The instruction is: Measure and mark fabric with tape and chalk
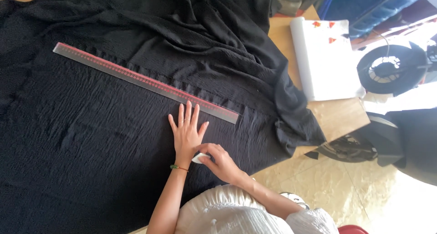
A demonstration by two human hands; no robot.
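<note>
Black cloth (114, 124) is spread over nearly the whole table (339, 115). A white sheet (325, 61) with small red shapes is laid at the table's bare right edge. A clear ruler (145, 81) is laid slantwise across the cloth. The left hand (186, 134) is pressed flat, fingers spread, just below the ruler. White chalk (199, 158) is pinched by the right hand (223, 161) beside the left wrist.

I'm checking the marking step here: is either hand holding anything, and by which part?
The right hand pinches a small white chalk piece by its rear edge. The left hand holds nothing, lying flat on the black fabric.
</note>
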